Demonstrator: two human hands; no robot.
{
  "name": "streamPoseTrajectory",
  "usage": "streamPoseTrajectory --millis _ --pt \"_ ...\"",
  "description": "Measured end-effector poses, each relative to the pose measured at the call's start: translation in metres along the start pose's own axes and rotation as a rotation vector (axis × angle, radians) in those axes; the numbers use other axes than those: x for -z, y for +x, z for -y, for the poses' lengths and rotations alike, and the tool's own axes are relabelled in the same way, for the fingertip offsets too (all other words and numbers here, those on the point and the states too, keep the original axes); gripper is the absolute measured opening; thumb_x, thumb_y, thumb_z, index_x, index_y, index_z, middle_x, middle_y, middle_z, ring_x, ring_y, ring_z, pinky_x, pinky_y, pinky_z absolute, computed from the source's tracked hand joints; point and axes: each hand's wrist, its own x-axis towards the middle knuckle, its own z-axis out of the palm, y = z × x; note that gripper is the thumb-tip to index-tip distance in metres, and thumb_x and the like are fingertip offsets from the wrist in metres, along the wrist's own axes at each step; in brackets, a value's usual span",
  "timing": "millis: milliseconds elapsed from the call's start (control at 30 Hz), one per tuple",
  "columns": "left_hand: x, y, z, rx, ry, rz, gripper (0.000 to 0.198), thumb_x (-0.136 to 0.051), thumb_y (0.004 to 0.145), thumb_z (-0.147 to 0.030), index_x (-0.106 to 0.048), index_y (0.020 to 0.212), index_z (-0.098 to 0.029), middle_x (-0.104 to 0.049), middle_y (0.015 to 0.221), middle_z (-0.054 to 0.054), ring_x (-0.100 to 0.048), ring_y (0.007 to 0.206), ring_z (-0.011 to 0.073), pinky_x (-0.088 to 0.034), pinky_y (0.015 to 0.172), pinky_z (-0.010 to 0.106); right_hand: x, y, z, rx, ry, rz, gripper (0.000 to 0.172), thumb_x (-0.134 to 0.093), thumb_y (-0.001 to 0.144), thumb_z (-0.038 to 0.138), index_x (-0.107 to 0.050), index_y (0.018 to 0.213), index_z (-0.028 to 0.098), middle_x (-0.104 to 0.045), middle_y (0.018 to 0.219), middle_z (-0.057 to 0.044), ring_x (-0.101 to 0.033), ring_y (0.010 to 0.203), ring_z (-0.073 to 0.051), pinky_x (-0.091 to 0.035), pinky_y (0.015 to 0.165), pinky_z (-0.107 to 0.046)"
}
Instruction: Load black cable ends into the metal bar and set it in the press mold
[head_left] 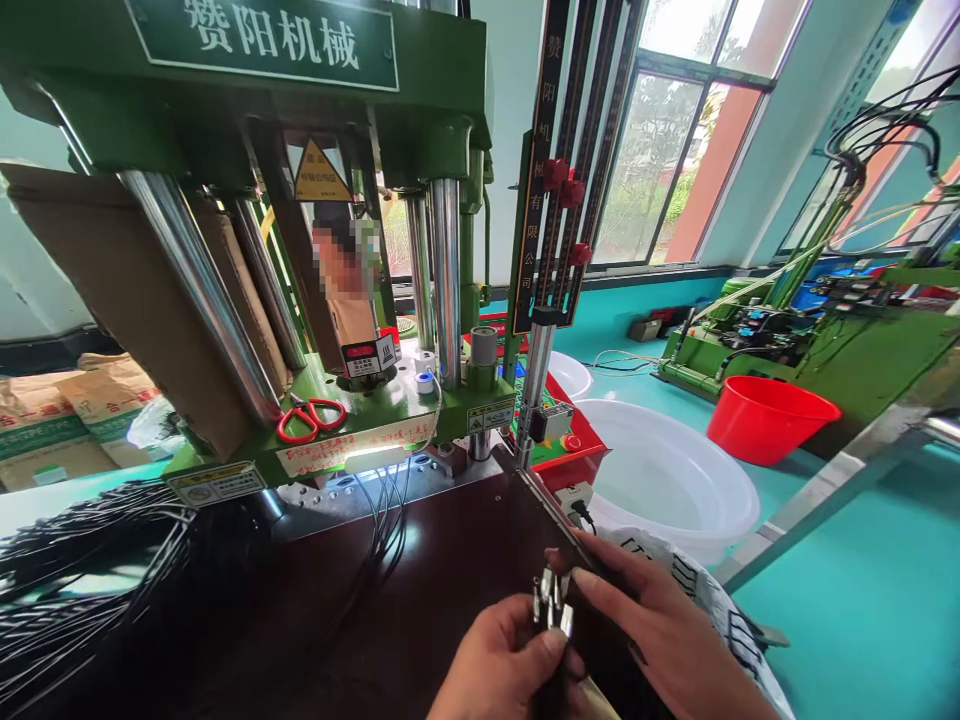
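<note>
Near the bottom right of the head view, over the dark brown tabletop [450, 560], both my hands meet at a small cluster of shiny metal connectors [553, 600]. Thumb and fingers of my left hand [495, 660] are closed around the lower part of the cluster. My right hand [660, 620] comes in from the right, its thumb and forefinger closed against the upper side. Whatever hangs below the connectors is mostly hidden by my fingers. Several thin black cables [386, 520] run from the machine's front edge down onto the tabletop.
A green press [405, 400] with steel columns stands ahead, red-handled scissors [311, 420] on its bed. Many black cables [90, 580] lie at left. To the right are a red control box [589, 460], a white tub [720, 490], a white sack [720, 610] and a red bucket [769, 420].
</note>
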Motion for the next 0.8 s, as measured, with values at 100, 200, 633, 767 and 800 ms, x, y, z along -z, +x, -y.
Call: streamPoseTrajectory --millis 100,200,633,767,800 --pt "0.007 -0.003 0.000 -0.079 -0.020 -0.059 0.052 -0.065 0.077 -0.041 -0.039 0.107 -0.007 -0.056 0.083 0.010 -0.055 0.058 0.0115 -0.041 0.055 0.024 -0.001 0.004 -0.002 -0.011 0.091 0.043 0.051 -0.057 0.087 0.037 -0.041 0.133 0.021 -0.050 0.126 -0.008 -0.057 0.098 -0.017 -0.047 0.090 -0.038" --pt "0.008 -0.004 -0.002 -0.144 -0.069 -0.105 0.053 -0.067 0.076 -0.038 -0.036 0.107 -0.009 -0.055 0.081 0.008 -0.051 0.056 0.0094 -0.038 0.052 0.022 -0.006 0.006 -0.003 -0.025 0.135 0.045 0.052 -0.059 0.086 0.035 -0.041 0.134 0.022 -0.050 0.126 -0.009 -0.057 0.097 -0.017 -0.047 0.086 -0.036" --pt "-0.002 -0.007 -0.012 -0.120 0.316 -0.253 0.039 -0.064 0.074 -0.039 -0.048 0.090 -0.007 -0.050 0.062 0.005 -0.047 0.049 0.0085 -0.037 0.048 0.020 -0.022 0.011 0.026 0.126 -0.283 0.101 0.054 -0.052 0.088 0.045 -0.043 0.133 0.017 -0.045 0.134 -0.004 -0.044 0.120 -0.012 -0.037 0.102 -0.020" --pt "0.002 -0.005 -0.009 -0.161 0.312 -0.271 0.035 -0.061 0.074 -0.035 -0.045 0.089 -0.008 -0.048 0.060 0.003 -0.044 0.045 0.0084 -0.036 0.045 0.021 -0.022 0.009 0.024 0.114 -0.248 0.080 0.054 -0.053 0.088 0.045 -0.042 0.133 0.017 -0.041 0.137 -0.004 -0.039 0.126 -0.014 -0.036 0.104 -0.020" --pt "0.004 -0.005 -0.009 -0.170 0.307 -0.251 0.038 -0.062 0.074 -0.038 -0.045 0.091 -0.008 -0.047 0.059 0.003 -0.043 0.044 0.0084 -0.035 0.045 0.021 -0.021 0.008 0.022 0.111 -0.234 0.078 0.053 -0.053 0.088 0.044 -0.043 0.133 0.018 -0.041 0.137 -0.004 -0.038 0.126 -0.014 -0.035 0.105 -0.020"
